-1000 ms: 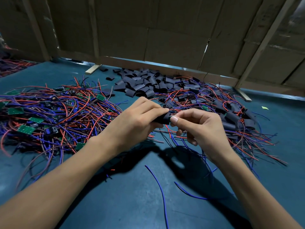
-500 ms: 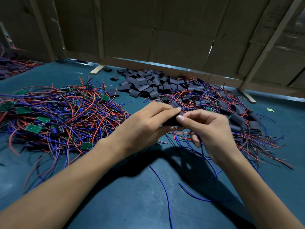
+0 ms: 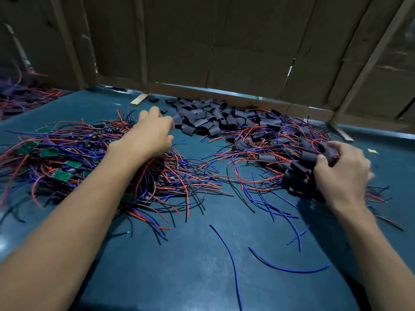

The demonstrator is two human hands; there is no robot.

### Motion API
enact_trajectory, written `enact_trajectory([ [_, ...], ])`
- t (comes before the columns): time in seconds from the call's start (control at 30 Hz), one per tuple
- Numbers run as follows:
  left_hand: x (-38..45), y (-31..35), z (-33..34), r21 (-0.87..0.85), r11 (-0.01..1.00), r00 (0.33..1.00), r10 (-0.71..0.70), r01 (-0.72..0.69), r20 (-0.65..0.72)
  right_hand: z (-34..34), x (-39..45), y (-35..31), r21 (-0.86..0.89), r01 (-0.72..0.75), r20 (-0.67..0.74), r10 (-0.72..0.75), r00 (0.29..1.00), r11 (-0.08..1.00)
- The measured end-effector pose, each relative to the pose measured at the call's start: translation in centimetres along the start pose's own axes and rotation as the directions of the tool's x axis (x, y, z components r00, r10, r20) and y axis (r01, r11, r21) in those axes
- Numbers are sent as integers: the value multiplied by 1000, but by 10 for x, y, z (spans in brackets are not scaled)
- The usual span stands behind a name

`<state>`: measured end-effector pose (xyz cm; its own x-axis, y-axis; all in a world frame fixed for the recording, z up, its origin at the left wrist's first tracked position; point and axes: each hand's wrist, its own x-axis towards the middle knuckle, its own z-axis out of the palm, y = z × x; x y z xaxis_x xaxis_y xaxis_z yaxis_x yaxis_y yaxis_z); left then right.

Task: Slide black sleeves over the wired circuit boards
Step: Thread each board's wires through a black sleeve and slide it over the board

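- Left hand (image 3: 150,134): arm reaching toward eleven o'clock, palm down, fingers loosely curled, blurred.
- Right hand (image 3: 341,173): out at two o'clock, fingers and thumb curled, gripping a black sleeved piece (image 3: 329,155).

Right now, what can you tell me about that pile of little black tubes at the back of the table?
The pile of black sleeves is a heap of short, dark, matte tube pieces, curled or flattened, lying loose and jumbled every way. It sits on the teal table near the cardboard wall, between two wire tangles. The left hand reaches toward its left edge; contact is unclear.
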<state>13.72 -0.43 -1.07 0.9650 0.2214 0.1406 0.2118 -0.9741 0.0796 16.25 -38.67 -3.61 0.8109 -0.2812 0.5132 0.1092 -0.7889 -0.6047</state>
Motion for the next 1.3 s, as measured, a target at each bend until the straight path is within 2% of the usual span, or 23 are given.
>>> enact_trajectory([
  [0.1, 21, -8, -5, 150, 989, 979, -24, -6, 202, 2, -11, -10, 9, 135, -86, -133, 987, 991],
  [0.17, 25, -14, -6, 172, 985, 973, -19, -22, 230, 3, -17, -16, 43, 234, -126, -227, 966, 971],
  [0.3, 21, -16, -20, 228, 963, 986, 124, -147, 113, 6, -23, -23, 67, 391, -192, -373, 908, 918],
  [0.4, 17, -14, -42, 144, 968, 973, 218, -206, -71, 7, -29, -28, 98, 431, -229, -402, 887, 897],
  [0.47, 10, -7, -62, 43, 960, 927, 278, -276, -251, 7, -32, -32, 111, 431, -242, -397, 885, 895],
  [0.57, -4, 14, -92, -105, 899, 819, 332, -425, -468, 7, -35, -36, 198, 420, -244, -370, 896, 886],
  [0.6, -9, 22, -100, -223, 862, 809, 296, -455, -507, 6, -35, -37, 285, 394, -210, -345, 915, 874],
  [0.63, -15, 33, -106, -393, 790, 830, 244, -470, -502, 6, -34, -39, 394, 340, -144, -308, 940, 854],
  [0.67, -21, 44, -108, -593, 660, 872, 211, -461, -442, 5, -32, -41, 508, 259, -54, -270, 961, 821],
  [0.7, -28, 57, -107, -767, 488, 909, 215, -417, -357, 4, -31, -42, 614, 164, 48, -243, 969, 772],
  [0.77, -41, 80, -94, -952, 199, 946, 276, -231, -172, 3, -32, -46, 764, -10, 221, -248, 943, 645],
  [0.83, -51, 97, -71, -998, 50, 933, 359, -28, -8, 2, -35, -52, 839, -147, 327, -270, 906, 523],
  [0.87, -55, 104, -59, -998, 24, 918, 393, 50, 56, 2, -37, -55, 862, -206, 361, -277, 890, 463],
  [0.93, -60, 117, -33, -987, 57, 896, 414, 153, 163, 3, -39, -59, 874, -313, 434, -307, 847, 372],
  [1.0, -65, 128, -12, -971, 98, 882, 405, 218, 239, 5, -43, -63, 835, -406, 531, -356, 769, 370],
  [1.07, -66, 135, 5, -964, 77, 863, 432, 255, 263, 5, -44, -64, 768, -522, 637, -372, 674, 370],
  [1.17, -47, 131, 12, -966, 112, 838, 481, 234, 259, 4, -39, -60, 657, -663, 754, -335, 565, 360],
  [1.2, -34, 128, 11, -964, 127, 844, 464, 235, 267, 4, -36, -58, 619, -692, 785, -312, 536, 371],
  [1.27, -3, 120, 8, -960, 177, 907, 326, 218, 266, 4, -32, -53, 552, -724, 834, -265, 484, 414],
  [1.3, 15, 116, 8, -952, 268, 950, 225, 151, 215, 5, -31, -52, 530, -731, 848, -247, 469, 430],
])
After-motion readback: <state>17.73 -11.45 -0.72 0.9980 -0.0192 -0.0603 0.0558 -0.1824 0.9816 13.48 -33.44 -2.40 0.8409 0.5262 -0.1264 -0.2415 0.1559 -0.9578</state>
